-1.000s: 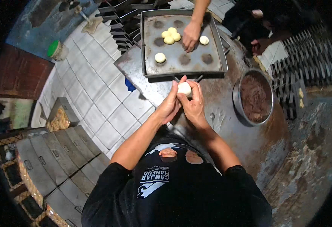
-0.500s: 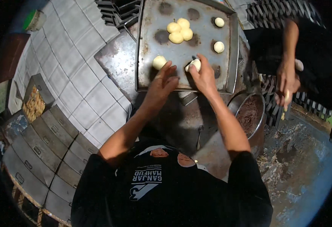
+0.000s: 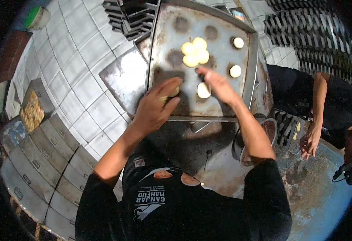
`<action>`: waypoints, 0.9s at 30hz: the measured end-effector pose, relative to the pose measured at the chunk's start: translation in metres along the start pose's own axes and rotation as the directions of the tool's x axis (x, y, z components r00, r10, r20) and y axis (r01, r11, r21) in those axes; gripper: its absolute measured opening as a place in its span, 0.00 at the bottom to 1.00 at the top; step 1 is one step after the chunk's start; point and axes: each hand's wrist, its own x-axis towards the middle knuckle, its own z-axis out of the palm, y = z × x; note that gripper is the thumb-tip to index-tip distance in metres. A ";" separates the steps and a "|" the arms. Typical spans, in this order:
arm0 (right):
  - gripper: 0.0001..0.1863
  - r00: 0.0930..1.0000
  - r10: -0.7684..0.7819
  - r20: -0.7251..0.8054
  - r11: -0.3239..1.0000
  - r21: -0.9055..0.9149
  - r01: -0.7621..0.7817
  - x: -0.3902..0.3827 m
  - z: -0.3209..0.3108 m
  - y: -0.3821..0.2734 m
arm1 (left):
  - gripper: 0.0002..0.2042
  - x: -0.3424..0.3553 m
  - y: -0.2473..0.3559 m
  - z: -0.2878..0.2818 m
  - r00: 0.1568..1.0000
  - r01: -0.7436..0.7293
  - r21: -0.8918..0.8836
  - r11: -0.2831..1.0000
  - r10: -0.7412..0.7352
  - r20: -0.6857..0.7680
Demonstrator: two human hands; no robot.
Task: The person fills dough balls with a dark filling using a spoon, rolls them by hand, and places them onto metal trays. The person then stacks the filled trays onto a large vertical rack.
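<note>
Left hand (image 3: pixel 154 100) at tray's 8 o'clock: fingers curved about partly hidden dough ball (image 3: pixel 174 92); whether gripping, cannot tell. Right hand (image 3: pixel 222 84): fingers released, loosely extended, over metal baking tray (image 3: pixel 164 44); pale dough ball (image 3: pixel 203 90) on tray, just off hand's 8 o'clock. Four-lobed dough cluster (image 3: pixel 195 52) near tray's middle; from it, small dough ball (image 3: pixel 238 42) toward 3 o'clock, another small dough ball (image 3: pixel 235 71) at 4. Bowl of brown paste (image 3: pixel 275 130) at tray's 5 o'clock, partly behind right forearm. Co-worker's hand (image 3: pixel 311 140) farther out, 4 o'clock.
</note>
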 end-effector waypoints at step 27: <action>0.13 0.552 0.311 -0.774 0.606 0.609 0.512 -0.431 0.288 0.107 | 0.22 -0.302 0.112 0.263 0.869 0.475 -0.435 0.765 -0.328 0.372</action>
